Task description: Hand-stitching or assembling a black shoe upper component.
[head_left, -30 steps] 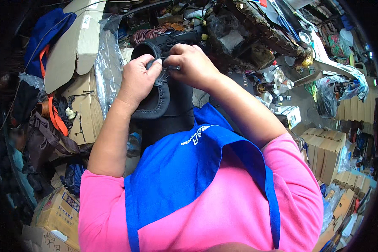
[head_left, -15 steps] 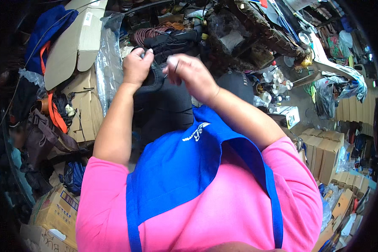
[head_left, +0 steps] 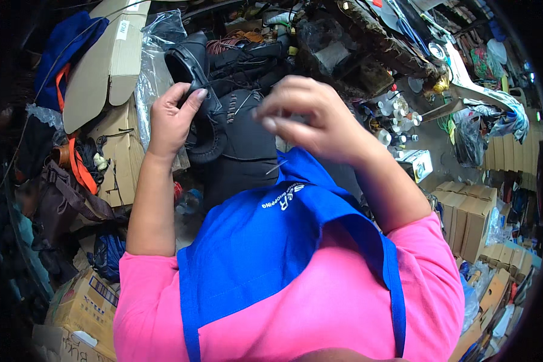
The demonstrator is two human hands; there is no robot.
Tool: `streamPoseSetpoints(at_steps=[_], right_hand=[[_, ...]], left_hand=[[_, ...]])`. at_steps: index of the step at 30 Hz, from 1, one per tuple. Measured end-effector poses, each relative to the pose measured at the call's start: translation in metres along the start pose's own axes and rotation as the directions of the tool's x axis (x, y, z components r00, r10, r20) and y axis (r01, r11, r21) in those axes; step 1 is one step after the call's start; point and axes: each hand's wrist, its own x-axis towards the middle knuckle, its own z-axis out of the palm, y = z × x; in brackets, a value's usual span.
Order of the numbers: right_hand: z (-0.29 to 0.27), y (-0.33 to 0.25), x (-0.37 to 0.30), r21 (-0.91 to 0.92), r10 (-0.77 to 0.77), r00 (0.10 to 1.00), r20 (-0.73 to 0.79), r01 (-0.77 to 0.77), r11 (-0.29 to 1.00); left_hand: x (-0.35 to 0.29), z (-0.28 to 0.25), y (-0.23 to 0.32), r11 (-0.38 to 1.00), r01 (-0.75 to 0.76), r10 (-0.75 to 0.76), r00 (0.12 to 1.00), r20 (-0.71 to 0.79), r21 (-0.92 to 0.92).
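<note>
My left hand (head_left: 172,117) is closed on the edge of a black shoe (head_left: 214,111), thumb on top. The shoe is tipped on its side over my dark-trousered lap, with its collar opening away from me and a ridged sole edge close to my wrist. Apart from it, to the right, hovers my right hand (head_left: 317,117), fingers curled in toward the thumb and blurred at the tips. Whatever they pinch does not show clearly. A thin metal rod (head_left: 276,168) lies by the top of my blue apron (head_left: 253,241).
Cardboard pieces (head_left: 102,72) and clear plastic (head_left: 154,78) lie at the left. Several small bottles (head_left: 398,114) stand to the right, near a white box (head_left: 417,163). Stacked cartons (head_left: 461,211) are farther right. Dark clutter fills the far side.
My left hand has come nearer and slightly left; the shoe has turned, showing its opening and sole edge. My right hand has moved right, away from the shoe.
</note>
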Motion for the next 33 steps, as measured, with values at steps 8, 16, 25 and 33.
streamPoseSetpoints(at_steps=[8, 16, 25, 33], right_hand=[[0.052, 0.060, 0.022, -0.382, 0.151, 0.988, -0.009, -0.144, 0.913], [0.021, 0.106, -0.007, 0.865, 0.772, 0.559, -0.302, -0.180, 0.469], [-0.031, 0.108, -0.035, 0.909, 0.810, 0.435, -0.393, 0.053, 0.413], [0.041, 0.069, -0.010, 0.143, 0.411, 0.911, -0.041, -0.402, 0.904]], left_hand=[[-0.017, 0.008, 0.022, 0.972, -0.043, 0.036, 0.999, 0.035, 0.232], [-0.013, 0.028, 0.016, 0.659, -0.209, 0.039, 0.969, 0.245, 0.722], [-0.008, 0.019, -0.004, 0.943, 0.268, -0.310, 0.923, 0.229, 0.196], [-0.005, 0.006, -0.017, 0.939, 0.342, -0.338, 0.894, 0.294, 0.041]])
